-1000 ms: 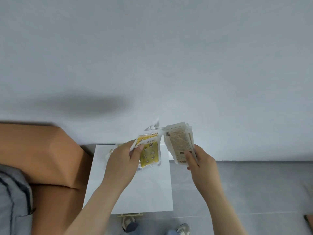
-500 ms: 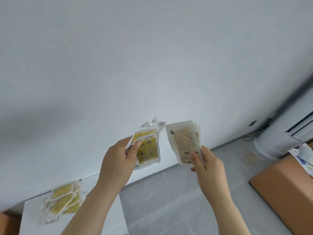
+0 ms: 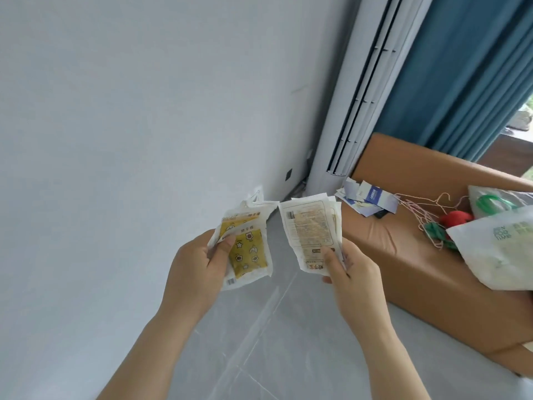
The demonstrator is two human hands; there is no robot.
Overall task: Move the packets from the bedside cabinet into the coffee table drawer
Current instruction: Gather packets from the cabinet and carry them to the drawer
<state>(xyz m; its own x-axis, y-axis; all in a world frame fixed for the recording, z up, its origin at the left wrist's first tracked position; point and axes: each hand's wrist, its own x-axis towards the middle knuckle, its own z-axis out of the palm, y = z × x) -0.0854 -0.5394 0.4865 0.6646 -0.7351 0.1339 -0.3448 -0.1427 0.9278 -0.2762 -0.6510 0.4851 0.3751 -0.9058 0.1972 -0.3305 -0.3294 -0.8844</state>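
My left hand (image 3: 196, 267) grips a small stack of yellow-and-white packets (image 3: 248, 249), printed fronts toward me, thumb pressed on the top one. My right hand (image 3: 349, 272) pinches a second stack of white packets (image 3: 311, 232) showing their printed backs, thumb on the lower edge. Both stacks are held up side by side at chest height over the grey floor (image 3: 288, 342). Neither the bedside cabinet nor the coffee table is in view.
A tan sofa (image 3: 409, 255) stands at the right, strewn with blue-and-white papers (image 3: 366, 200), hangers, a red-and-green item and white plastic bags (image 3: 501, 249). A white floor air conditioner (image 3: 354, 96) and blue curtain (image 3: 461, 76) stand behind it. A pale wall fills the left.
The view has swung right: the white cabinet with the remaining yellow packets has left the frame, and the sofa, air conditioner and curtain have come in. Both hands still hold their packets.
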